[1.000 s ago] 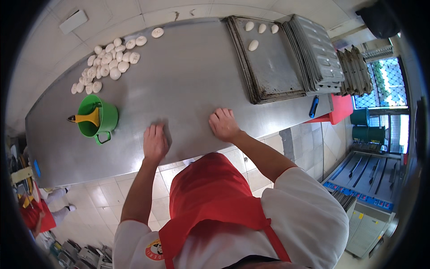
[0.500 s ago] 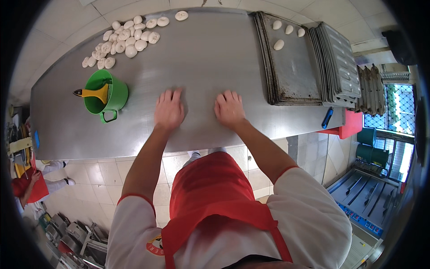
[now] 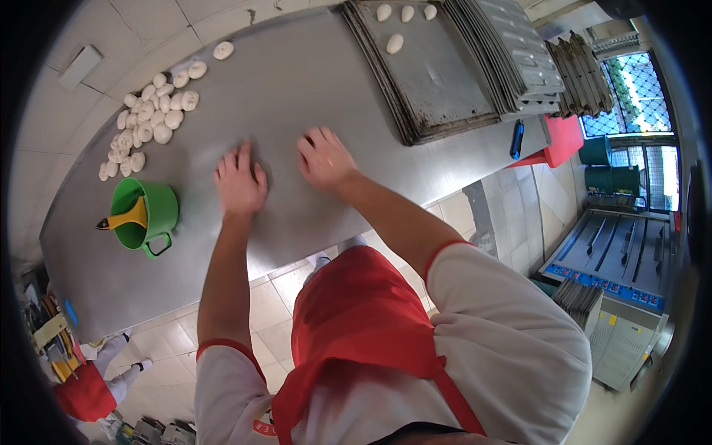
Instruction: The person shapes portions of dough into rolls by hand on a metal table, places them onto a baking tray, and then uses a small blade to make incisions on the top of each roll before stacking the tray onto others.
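My left hand (image 3: 239, 182) rests palm down on the steel table (image 3: 282, 89), fingers apart and holding nothing. My right hand (image 3: 324, 159) lies to its right, fingers loosely curved on the steel, also empty. At the left is a pile of pale round dough pieces (image 3: 152, 115). A green handled jug (image 3: 159, 204) stands nearer the front, with a yellow brush (image 3: 130, 217) in it. At the back right is a stack of dark baking trays (image 3: 434, 89) with several dough pieces (image 3: 395, 44) on the top one.
Ridged trays (image 3: 512, 52) stand beside the stack, a blue-black tool (image 3: 517, 139) near the table's right end. Beyond are a red bin (image 3: 556, 148), green containers (image 3: 608, 178) and a steel appliance (image 3: 612, 252). A co-worker in a red apron (image 3: 85, 389) is at lower left.
Both my hands have moved forward on the table, farther from its front edge and nearer the dough pile. The view has also shifted and turned.
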`<state>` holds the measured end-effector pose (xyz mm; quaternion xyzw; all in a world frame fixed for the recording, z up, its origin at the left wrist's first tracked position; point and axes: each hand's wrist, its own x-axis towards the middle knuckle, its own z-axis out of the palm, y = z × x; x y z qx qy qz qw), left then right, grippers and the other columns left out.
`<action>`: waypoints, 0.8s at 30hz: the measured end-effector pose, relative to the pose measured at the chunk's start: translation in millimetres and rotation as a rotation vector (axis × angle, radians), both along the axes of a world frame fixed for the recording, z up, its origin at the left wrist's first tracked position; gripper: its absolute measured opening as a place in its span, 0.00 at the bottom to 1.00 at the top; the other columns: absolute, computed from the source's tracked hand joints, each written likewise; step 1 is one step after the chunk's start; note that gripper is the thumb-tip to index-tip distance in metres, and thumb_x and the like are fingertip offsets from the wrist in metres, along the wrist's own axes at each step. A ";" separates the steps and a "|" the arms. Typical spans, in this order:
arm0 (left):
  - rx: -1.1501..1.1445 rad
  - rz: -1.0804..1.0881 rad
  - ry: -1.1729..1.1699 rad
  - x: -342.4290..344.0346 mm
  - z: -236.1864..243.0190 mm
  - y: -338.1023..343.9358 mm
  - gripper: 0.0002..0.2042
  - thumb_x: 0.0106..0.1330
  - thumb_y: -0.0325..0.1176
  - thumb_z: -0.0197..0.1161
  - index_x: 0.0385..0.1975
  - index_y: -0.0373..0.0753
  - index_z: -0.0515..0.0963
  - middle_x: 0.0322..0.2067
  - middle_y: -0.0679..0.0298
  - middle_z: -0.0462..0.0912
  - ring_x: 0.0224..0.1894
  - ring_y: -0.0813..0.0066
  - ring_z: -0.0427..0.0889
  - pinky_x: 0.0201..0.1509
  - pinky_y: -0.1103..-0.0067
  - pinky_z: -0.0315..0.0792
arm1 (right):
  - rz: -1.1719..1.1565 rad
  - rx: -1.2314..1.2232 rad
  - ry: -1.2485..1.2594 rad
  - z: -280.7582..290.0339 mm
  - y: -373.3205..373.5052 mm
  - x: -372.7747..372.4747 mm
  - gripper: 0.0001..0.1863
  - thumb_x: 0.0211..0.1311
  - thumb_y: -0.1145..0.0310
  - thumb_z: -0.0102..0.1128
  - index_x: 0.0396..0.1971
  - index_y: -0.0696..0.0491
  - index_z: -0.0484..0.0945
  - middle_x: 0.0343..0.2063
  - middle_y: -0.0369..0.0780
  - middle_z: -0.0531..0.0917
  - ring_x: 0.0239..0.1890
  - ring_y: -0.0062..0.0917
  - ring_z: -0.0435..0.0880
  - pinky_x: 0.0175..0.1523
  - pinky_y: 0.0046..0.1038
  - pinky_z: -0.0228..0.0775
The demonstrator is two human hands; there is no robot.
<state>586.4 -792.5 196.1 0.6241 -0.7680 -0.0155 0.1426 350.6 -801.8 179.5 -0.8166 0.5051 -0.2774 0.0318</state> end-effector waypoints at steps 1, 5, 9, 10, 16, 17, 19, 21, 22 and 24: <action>-0.055 0.000 0.016 -0.6 -2.3 -2.1 0.27 0.76 0.37 0.55 0.75 0.43 0.70 0.67 0.56 0.76 0.70 0.51 0.73 0.75 0.60 0.65 | 0.008 -0.041 -0.043 -0.5 -7.7 1.9 0.12 0.63 0.69 0.66 0.45 0.54 0.81 0.47 0.46 0.82 0.51 0.44 0.82 0.57 0.45 0.77; -0.039 -0.067 0.000 15.0 -30.7 13.6 0.28 0.77 0.37 0.54 0.76 0.42 0.70 0.77 0.57 0.69 0.80 0.47 0.63 0.82 0.55 0.58 | 0.015 -0.099 -0.068 -20.4 10.1 -3.2 0.19 0.66 0.69 0.65 0.55 0.57 0.82 0.59 0.47 0.82 0.62 0.44 0.81 0.63 0.45 0.77; 0.039 -0.092 -0.002 16.5 -32.3 37.1 0.27 0.77 0.38 0.53 0.75 0.40 0.71 0.78 0.57 0.68 0.82 0.47 0.61 0.85 0.56 0.55 | 0.021 0.001 -0.027 -26.5 57.4 -17.1 0.21 0.69 0.68 0.65 0.59 0.59 0.83 0.65 0.46 0.81 0.70 0.44 0.78 0.70 0.43 0.75; 0.032 -0.096 -0.022 16.5 -30.6 32.6 0.27 0.77 0.39 0.53 0.74 0.39 0.72 0.78 0.57 0.69 0.81 0.47 0.61 0.85 0.57 0.55 | 0.024 0.049 -0.035 -23.1 55.2 -13.7 0.21 0.69 0.68 0.65 0.59 0.59 0.83 0.65 0.45 0.81 0.71 0.44 0.77 0.72 0.43 0.75; -0.042 -0.074 -0.030 -0.6 -18.0 -43.3 0.27 0.77 0.41 0.53 0.74 0.39 0.72 0.78 0.56 0.69 0.81 0.44 0.62 0.84 0.57 0.56 | -0.052 -0.073 -0.047 -15.0 -53.4 23.8 0.18 0.68 0.68 0.65 0.56 0.57 0.85 0.61 0.46 0.84 0.69 0.46 0.79 0.71 0.43 0.76; -0.039 -0.051 -0.019 7.0 -24.7 -40.8 0.28 0.77 0.42 0.53 0.74 0.39 0.72 0.78 0.56 0.69 0.81 0.45 0.62 0.84 0.56 0.56 | -0.034 -0.061 -0.076 -19.9 -47.3 32.6 0.18 0.68 0.67 0.65 0.55 0.57 0.85 0.61 0.46 0.85 0.69 0.46 0.79 0.72 0.43 0.75; -0.046 -0.021 0.012 12.1 -36.7 -31.7 0.28 0.77 0.44 0.54 0.74 0.40 0.72 0.78 0.56 0.69 0.81 0.45 0.62 0.84 0.55 0.56 | -0.013 -0.052 -0.122 -27.9 -32.2 26.2 0.18 0.68 0.67 0.65 0.54 0.57 0.86 0.60 0.45 0.85 0.68 0.46 0.80 0.72 0.43 0.74; 0.014 -0.043 0.036 10.8 -30.0 -5.3 0.28 0.76 0.43 0.57 0.73 0.40 0.73 0.78 0.55 0.69 0.81 0.47 0.63 0.85 0.55 0.56 | 0.057 0.013 -0.114 -37.0 -8.7 8.3 0.18 0.67 0.67 0.66 0.55 0.55 0.86 0.60 0.44 0.85 0.68 0.45 0.80 0.73 0.44 0.73; 0.049 -0.053 0.039 14.5 -22.4 13.5 0.28 0.75 0.43 0.59 0.73 0.40 0.74 0.78 0.54 0.69 0.81 0.48 0.63 0.85 0.55 0.56 | 0.093 0.049 -0.118 -36.7 7.6 0.3 0.19 0.67 0.66 0.66 0.55 0.54 0.86 0.60 0.44 0.85 0.68 0.44 0.80 0.73 0.45 0.73; 0.111 -0.162 0.135 27.3 -4.6 29.2 0.27 0.73 0.39 0.64 0.71 0.39 0.75 0.76 0.53 0.70 0.78 0.49 0.67 0.81 0.55 0.61 | 0.057 0.137 -0.009 10.7 21.7 -17.4 0.20 0.67 0.65 0.66 0.58 0.52 0.86 0.59 0.44 0.86 0.68 0.43 0.80 0.73 0.46 0.72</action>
